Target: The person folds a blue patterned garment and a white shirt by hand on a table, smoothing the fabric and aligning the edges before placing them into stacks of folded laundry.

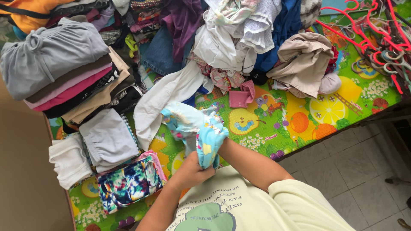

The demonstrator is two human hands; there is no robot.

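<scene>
Both hands are working a small light-blue printed garment [201, 128], held up just above the worktop [299, 124], a colourful fruit-patterned mat, close in front of the person's chest. The left hand [190, 171] is closed around the garment's lower end, at about 6 o'clock of the cloth. The right hand [214, 143] seems pushed up inside the fabric and is hidden by it, so I cannot tell how far it is open; only the forearm shows, coming in from 4 o'clock.

I judge this to be the straightening step, a sleeve or leg being turned right side out before folding. The next move would call for pulling the cloth through evenly and laying it flat on the bare patch of mat at 3 o'clock of the garment.

At 9 to 10 o'clock lie the folded clothes [72, 81], with a tie-dye folded piece [128, 182] at 8 o'clock. The unsorted heap [231, 38] fills 12 o'clock, and the red hangers [376, 38] lie at 2 o'clock.
</scene>
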